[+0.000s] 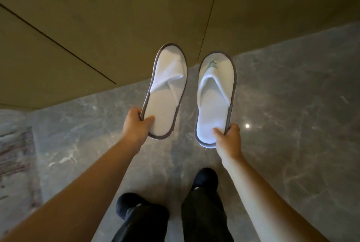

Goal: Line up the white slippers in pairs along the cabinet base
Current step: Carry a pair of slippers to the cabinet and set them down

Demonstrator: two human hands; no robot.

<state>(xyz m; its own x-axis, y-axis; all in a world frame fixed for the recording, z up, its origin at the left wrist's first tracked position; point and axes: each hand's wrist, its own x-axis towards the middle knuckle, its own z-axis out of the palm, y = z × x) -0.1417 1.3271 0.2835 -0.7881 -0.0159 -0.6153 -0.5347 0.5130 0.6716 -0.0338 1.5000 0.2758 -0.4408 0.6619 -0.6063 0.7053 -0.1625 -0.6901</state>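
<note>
I hold two white slippers with grey edging in the air, toes pointing toward the cabinet. My left hand grips the heel of the left slipper, whose toe flap is creased flat. My right hand pinches the heel of the right slipper, which bears a small green emblem on its toe. Both slippers hang side by side, a little apart, above the line where the olive-brown cabinet meets the grey marble floor.
The cabinet front shows dark panel seams running diagonally. My feet in dark shoes and dark trousers stand on the marble below the slippers. A pale patterned strip lies along the left edge. A ceiling light reflects off the floor at right.
</note>
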